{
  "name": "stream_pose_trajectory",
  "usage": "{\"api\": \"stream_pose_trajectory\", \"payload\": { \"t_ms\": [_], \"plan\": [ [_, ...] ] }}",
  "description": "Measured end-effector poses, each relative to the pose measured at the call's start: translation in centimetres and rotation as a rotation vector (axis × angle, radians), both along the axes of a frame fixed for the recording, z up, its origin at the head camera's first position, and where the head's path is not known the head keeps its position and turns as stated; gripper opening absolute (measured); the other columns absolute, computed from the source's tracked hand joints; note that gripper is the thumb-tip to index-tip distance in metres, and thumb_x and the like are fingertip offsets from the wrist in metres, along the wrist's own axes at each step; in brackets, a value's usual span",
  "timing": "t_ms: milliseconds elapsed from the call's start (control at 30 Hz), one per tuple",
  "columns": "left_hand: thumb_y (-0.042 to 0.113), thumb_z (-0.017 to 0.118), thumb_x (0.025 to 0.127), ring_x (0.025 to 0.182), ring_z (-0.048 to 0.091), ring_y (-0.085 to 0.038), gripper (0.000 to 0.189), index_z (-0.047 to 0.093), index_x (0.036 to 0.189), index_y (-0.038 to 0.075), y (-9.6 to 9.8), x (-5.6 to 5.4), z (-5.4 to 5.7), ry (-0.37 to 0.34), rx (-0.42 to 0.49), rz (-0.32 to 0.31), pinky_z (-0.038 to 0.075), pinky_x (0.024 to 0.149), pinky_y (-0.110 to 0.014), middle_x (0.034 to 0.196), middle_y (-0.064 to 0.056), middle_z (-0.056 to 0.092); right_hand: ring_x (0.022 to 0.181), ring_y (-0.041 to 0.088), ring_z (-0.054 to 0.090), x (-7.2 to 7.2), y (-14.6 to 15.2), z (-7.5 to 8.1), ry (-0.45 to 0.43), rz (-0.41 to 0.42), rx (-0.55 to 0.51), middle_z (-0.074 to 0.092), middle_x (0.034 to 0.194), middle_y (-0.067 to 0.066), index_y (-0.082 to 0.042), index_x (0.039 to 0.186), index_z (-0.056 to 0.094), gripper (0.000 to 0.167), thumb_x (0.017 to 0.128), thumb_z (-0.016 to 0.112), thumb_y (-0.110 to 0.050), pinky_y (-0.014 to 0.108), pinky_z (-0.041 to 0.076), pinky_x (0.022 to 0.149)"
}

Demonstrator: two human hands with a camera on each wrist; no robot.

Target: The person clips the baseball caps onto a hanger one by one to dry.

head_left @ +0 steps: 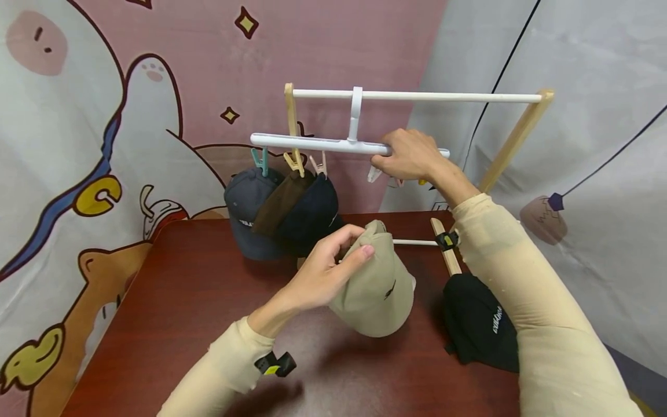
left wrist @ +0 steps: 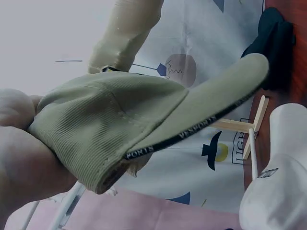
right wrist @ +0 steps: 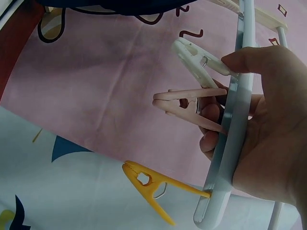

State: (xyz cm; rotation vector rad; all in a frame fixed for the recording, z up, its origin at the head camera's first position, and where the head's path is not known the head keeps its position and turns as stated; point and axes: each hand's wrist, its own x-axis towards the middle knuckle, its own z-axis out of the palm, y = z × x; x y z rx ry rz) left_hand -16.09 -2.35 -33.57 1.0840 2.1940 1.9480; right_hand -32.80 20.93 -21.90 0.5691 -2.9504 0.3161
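My left hand (head_left: 328,269) pinches a beige cap (head_left: 383,289) by its crown, thumb in front, and holds it above the table. In the left wrist view the cap (left wrist: 105,120) has its brim to the right, with dark lettered tape along the edge. My right hand (head_left: 411,153) grips the right part of a white clip hanger (head_left: 312,143). In the right wrist view its thumb touches a white clip (right wrist: 196,62), with the other fingers curled behind the bar. A pink clip (right wrist: 182,105) and a yellow clip (right wrist: 148,184) are beside that hand.
The hanger hooks on the white rail (head_left: 443,97) of a wooden-ended stand. Three dark caps (head_left: 250,197) hang at left from teal, yellow and pink clips. A black cap (head_left: 479,324) lies on the reddish table (head_left: 182,324) at right. A printed cloth (head_left: 333,46) covers the wall.
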Motion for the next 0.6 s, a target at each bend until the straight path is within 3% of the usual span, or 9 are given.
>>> {"api": "stream_pose_trajectory", "payload": {
  "t_ms": [167,333,600],
  "plan": [
    [0.015,0.064,0.115,0.091,0.074,-0.009,0.022,0.07,0.134,0.006,1.8,-1.8,0.8,0.031,0.033,0.017,0.061,0.082,-0.027,0.109,-0.011,0.077,0.073,0.026,0.066,0.2,-0.1,0.2,-0.02,0.003,0.002,0.07,0.075,0.001,-0.015,0.099,0.075,0.029,0.099,0.061,-0.04,0.039,0.047,0.06],
    [0.018,0.065,0.114,0.088,0.072,-0.006,0.022,0.071,0.131,0.004,3.3,-3.5,1.4,0.038,0.036,0.053,0.06,0.08,-0.026,0.112,-0.013,0.077,0.062,0.023,0.07,0.3,-0.3,0.5,-0.054,0.0,0.002,0.07,0.065,-0.002,-0.018,0.098,0.075,0.025,0.099,0.059,-0.038,0.04,0.05,0.061],
    [0.026,0.065,0.115,0.103,0.079,-0.014,0.026,0.072,0.132,0.008,4.6,-5.7,0.7,-0.018,-0.026,0.114,0.061,0.089,-0.024,0.127,-0.012,0.079,0.055,0.02,0.07,0.5,-0.3,0.6,-0.082,-0.007,-0.019,0.07,0.061,-0.002,-0.018,0.097,0.075,0.024,0.099,0.06,-0.037,0.04,0.05,0.058]
  ]
}}
